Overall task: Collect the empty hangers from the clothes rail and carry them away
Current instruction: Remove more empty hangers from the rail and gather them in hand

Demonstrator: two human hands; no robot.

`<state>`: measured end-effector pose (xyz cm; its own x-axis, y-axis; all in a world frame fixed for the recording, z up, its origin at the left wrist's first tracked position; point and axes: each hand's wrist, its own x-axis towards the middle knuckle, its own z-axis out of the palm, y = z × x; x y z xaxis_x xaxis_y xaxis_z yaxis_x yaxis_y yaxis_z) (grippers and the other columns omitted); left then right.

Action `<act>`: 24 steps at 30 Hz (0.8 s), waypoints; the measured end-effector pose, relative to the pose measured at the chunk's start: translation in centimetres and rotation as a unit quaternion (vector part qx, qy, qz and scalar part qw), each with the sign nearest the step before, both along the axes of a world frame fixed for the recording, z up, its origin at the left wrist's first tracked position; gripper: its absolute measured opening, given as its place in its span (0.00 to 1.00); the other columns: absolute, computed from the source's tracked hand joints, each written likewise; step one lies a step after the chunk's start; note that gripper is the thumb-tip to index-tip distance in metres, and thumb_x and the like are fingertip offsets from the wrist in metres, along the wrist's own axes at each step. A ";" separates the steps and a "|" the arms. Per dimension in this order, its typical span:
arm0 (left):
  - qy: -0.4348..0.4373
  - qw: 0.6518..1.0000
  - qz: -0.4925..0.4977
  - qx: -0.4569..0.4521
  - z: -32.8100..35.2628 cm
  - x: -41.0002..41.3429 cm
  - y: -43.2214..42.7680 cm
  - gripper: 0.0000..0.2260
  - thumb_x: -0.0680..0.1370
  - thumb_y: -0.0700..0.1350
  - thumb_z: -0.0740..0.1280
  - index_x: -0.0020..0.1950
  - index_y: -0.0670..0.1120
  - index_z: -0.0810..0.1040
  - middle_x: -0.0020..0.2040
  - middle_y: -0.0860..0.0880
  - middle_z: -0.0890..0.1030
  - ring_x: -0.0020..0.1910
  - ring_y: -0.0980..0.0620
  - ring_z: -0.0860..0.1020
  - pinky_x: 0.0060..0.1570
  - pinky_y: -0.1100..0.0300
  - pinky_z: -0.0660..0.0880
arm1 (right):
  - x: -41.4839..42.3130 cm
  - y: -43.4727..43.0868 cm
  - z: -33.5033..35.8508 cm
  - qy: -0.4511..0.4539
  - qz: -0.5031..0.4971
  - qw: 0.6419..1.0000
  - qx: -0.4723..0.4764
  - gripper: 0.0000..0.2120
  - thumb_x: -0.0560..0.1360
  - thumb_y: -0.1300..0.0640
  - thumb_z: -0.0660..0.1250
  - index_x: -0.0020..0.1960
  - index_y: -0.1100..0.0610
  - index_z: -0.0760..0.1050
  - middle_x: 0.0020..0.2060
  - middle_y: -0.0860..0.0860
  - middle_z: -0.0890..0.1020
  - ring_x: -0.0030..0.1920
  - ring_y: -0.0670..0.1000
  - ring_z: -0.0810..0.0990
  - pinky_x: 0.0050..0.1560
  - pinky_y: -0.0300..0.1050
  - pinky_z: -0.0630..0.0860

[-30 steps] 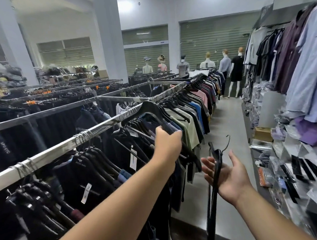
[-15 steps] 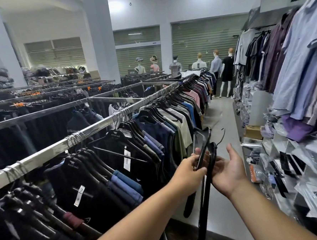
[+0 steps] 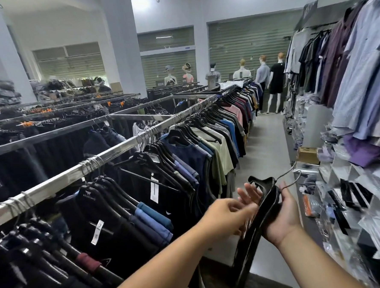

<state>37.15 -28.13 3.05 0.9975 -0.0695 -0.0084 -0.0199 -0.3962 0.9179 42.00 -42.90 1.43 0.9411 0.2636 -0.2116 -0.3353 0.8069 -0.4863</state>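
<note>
My right hand (image 3: 283,219) holds a small stack of black empty hangers (image 3: 267,200) in its palm. The thumb lies over them, the wire hooks (image 3: 290,171) point up to the right, and their lower ends hang toward the floor. My left hand (image 3: 228,215) is just left of the stack, blurred, with fingers loosely apart and nothing in them. The silver clothes rail (image 3: 109,152) runs from lower left to the far middle, packed with dark shirts on black hangers. One hanger with a bare crossbar (image 3: 146,176) shows among them.
A wall display of shirts (image 3: 359,84) and packaged goods (image 3: 355,200) lines the right side. The grey aisle floor (image 3: 271,139) runs between it and the rail toward mannequins (image 3: 276,80) at closed shutters. More rails stand to the left, beside pillars.
My left hand took a hanger off the rail, brought it to the stack in my right hand, let go, and now draws back to the left.
</note>
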 end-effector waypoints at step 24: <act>0.016 0.846 0.486 -0.217 -1.6 14.2 13.5 0.19 0.76 0.35 0.61 0.67 0.37 0.76 0.60 0.37 0.82 0.54 0.38 0.80 0.53 0.51 0.76 | 1.2 -6.2 -1.4 0.007 0.011 1.000 -0.007 0.40 0.76 0.33 0.62 0.63 0.71 0.77 0.56 0.67 0.84 0.49 0.65 0.87 0.45 0.55 0.85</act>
